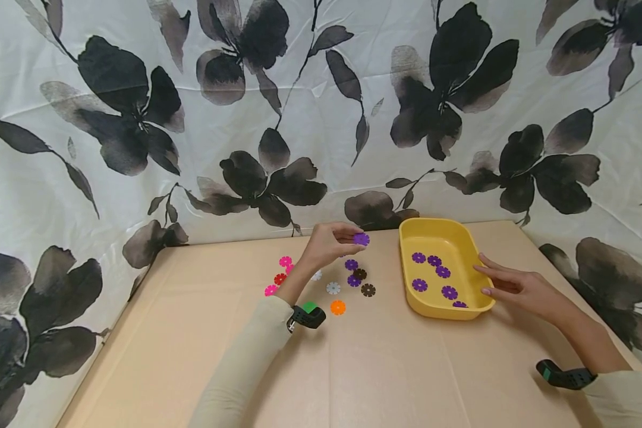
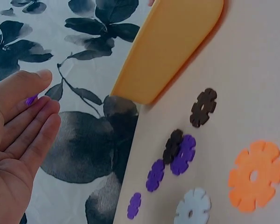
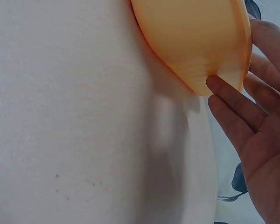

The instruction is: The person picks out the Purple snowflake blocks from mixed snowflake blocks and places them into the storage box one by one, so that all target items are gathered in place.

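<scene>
My left hand (image 1: 329,244) pinches a purple notched plastic disc (image 1: 361,239) between thumb and fingers, raised over the far part of the table. In the left wrist view only a sliver of that disc (image 2: 31,100) shows behind the fingers. With my right hand (image 1: 519,288) I hold the right side of a yellow tray (image 1: 414,304) at its rim. The right wrist view has some fingers (image 3: 233,105) against the tray's outer wall. Several purple discs (image 1: 443,271) lie inside the tray, apart from each other.
Between the left arm and the tray lie more purple discs (image 1: 351,264), dark brown discs (image 1: 368,290), a white disc (image 1: 333,288) and an orange disc (image 1: 338,307). A green disc (image 1: 309,307) is partly behind the left wristband. Pink discs (image 1: 285,261) and a red disc (image 1: 280,279) lie left of the forearm.
</scene>
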`<state>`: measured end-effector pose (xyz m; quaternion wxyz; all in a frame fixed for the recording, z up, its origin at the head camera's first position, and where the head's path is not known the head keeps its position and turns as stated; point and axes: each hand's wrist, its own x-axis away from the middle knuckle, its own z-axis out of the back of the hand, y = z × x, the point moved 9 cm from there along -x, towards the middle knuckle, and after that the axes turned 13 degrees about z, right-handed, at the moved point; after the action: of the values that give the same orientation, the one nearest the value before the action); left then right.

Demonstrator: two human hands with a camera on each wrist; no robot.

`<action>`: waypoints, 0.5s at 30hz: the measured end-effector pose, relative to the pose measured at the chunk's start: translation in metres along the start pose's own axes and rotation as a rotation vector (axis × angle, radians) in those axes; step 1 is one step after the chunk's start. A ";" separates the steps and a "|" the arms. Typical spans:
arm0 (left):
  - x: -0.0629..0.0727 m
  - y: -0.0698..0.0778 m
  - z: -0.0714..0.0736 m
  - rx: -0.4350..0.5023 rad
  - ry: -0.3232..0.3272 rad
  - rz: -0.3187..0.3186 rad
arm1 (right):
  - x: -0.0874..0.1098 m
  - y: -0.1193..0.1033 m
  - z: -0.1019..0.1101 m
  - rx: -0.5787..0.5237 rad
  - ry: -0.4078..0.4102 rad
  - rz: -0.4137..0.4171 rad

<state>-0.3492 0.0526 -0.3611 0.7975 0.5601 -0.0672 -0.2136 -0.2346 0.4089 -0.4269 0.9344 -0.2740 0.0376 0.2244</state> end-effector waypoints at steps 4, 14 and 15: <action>-0.002 0.003 -0.008 -0.021 -0.013 -0.010 | 0.001 0.000 0.001 0.001 0.002 0.006; -0.007 0.013 -0.025 -0.041 -0.037 -0.024 | 0.001 0.000 -0.001 0.006 -0.006 -0.002; -0.008 0.013 -0.027 -0.042 -0.040 -0.023 | 0.001 0.000 -0.001 0.005 -0.007 -0.003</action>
<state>-0.3431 0.0830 -0.3576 0.8051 0.5398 -0.0722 -0.2351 -0.2340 0.4089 -0.4276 0.9356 -0.2709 0.0345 0.2237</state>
